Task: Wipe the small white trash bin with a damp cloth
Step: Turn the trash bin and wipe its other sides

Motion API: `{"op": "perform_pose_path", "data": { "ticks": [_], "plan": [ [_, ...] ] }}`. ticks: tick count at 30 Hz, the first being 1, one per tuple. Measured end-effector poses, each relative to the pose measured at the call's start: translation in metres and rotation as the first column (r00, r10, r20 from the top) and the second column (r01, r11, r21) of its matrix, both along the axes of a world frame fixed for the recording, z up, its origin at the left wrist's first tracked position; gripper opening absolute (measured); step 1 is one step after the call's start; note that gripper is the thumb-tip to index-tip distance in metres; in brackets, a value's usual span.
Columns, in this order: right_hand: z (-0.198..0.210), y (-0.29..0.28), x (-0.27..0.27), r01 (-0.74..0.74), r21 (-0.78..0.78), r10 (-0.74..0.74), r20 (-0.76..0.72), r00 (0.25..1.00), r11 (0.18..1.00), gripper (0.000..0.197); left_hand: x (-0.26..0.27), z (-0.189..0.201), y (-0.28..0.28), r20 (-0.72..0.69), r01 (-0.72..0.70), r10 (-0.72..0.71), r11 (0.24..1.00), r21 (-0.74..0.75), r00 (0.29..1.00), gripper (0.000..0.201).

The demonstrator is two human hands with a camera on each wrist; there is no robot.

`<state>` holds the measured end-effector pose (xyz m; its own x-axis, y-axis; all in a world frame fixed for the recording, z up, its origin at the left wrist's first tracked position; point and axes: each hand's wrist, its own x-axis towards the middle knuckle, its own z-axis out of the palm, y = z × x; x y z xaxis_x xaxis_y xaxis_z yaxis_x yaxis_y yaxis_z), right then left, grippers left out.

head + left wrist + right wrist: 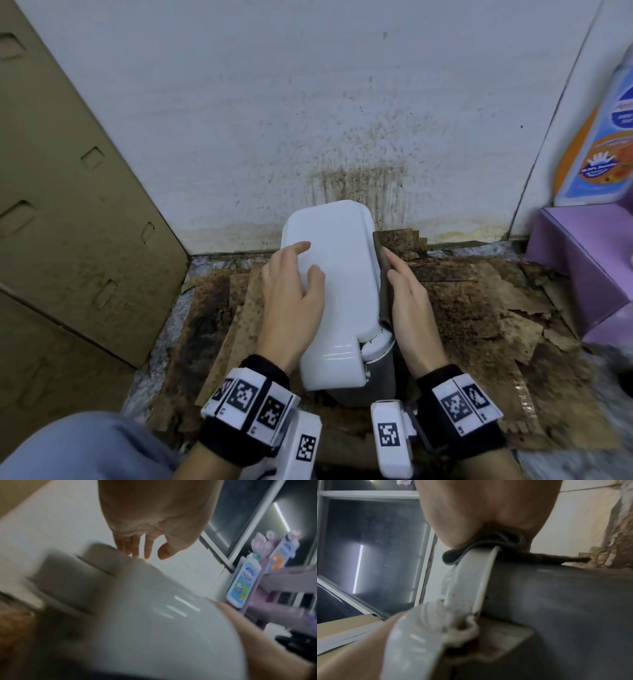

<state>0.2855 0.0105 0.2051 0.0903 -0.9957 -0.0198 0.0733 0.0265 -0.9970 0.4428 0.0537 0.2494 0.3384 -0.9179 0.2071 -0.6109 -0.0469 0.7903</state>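
Note:
The small bin stands on the floor by the wall, with a glossy white lid (pixel 342 274) over a grey body (pixel 380 383). My left hand (pixel 294 284) rests on the left of the lid, fingers loosely spread, holding nothing. My right hand (pixel 407 298) lies flat along the bin's right side and presses a dark cloth (pixel 382 260) against the lid's edge with straight fingers. In the right wrist view the cloth (pixel 453 557) is squeezed between my palm (pixel 479 513) and the lid's rim (pixel 471 574); the fingers are hidden. The left wrist view is blurred, with the left hand (pixel 145 534) over the lid (pixel 154 615).
The bin stands on stained, torn cardboard sheets (pixel 462 308). The white wall (pixel 274 120) close behind it is spattered brown. A cardboard panel (pixel 68 205) leans at the left. A purple stand (pixel 582 257) with a bottle (pixel 599 137) is at the right. My knee (pixel 85 445) is at the lower left.

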Motion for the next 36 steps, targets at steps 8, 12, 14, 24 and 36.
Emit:
{"op": "perform_pose_path", "data": {
  "ticks": [8,12,14,24,36],
  "plan": [
    [-0.005,0.011,-0.006,-0.026,0.024,0.023,0.091,0.996,0.999,0.045,0.024,-0.025,0.005,0.012,-0.022,0.018,0.936,0.352,1.0,0.073],
    [-0.011,0.031,-0.006,0.063,0.018,-0.065,0.127,0.99,0.998,0.047,0.021,-0.038,-0.003,-0.03,0.001,0.009,0.949,0.315,1.0,0.083],
    [-0.018,0.046,-0.004,0.107,0.013,-0.108,0.135,0.985,0.994,0.047,0.022,-0.041,-0.006,-0.099,0.042,-0.013,0.951,0.306,0.995,0.087],
    [-0.028,0.072,-0.004,0.019,-0.02,-0.018,0.023,1.0,1.0,0.05,0.024,-0.044,-0.006,-0.142,0.098,-0.06,0.956,0.276,0.988,0.086],
    [0.002,-0.007,-0.032,-0.168,0.135,0.188,-0.16,0.969,0.977,0.057,0.015,-0.043,-0.007,-0.199,0.077,-0.018,0.953,0.292,0.98,0.088]
  ]
}}
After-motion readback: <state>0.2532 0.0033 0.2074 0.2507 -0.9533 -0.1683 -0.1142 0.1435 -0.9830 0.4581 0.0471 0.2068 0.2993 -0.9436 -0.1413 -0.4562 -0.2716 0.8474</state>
